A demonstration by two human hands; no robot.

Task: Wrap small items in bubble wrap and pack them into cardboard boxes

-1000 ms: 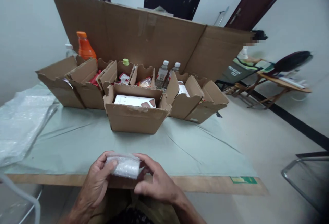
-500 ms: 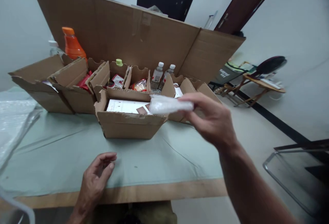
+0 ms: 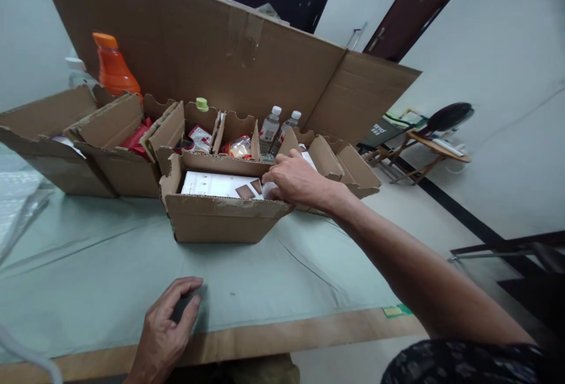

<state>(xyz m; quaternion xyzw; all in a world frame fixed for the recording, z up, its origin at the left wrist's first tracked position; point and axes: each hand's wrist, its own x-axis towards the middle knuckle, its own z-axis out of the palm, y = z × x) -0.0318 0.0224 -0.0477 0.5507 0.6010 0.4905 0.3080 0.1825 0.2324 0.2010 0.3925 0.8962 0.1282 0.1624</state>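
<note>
Table (image 3: pixel 251 290): white box (image 3: pixel 214 184) inside carton (image 3: pixel 225 222)

The right hand (image 3: pixel 295 179) is hiding most of the bubble-wrap bundle (image 3: pixel 269 190). The view's left edge is cutting off the plastic sheets (image 3: pixel 16 207).

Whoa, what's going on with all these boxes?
A person's right hand is holding a piece of clear wrap, mostly hidden by the fingers, at the right end of the front cardboard box. A white box lies in there too, beside the wrap. The left hand is open near the table's edge, holding nothing. More cardboard boxes stand in a row behind.
</note>
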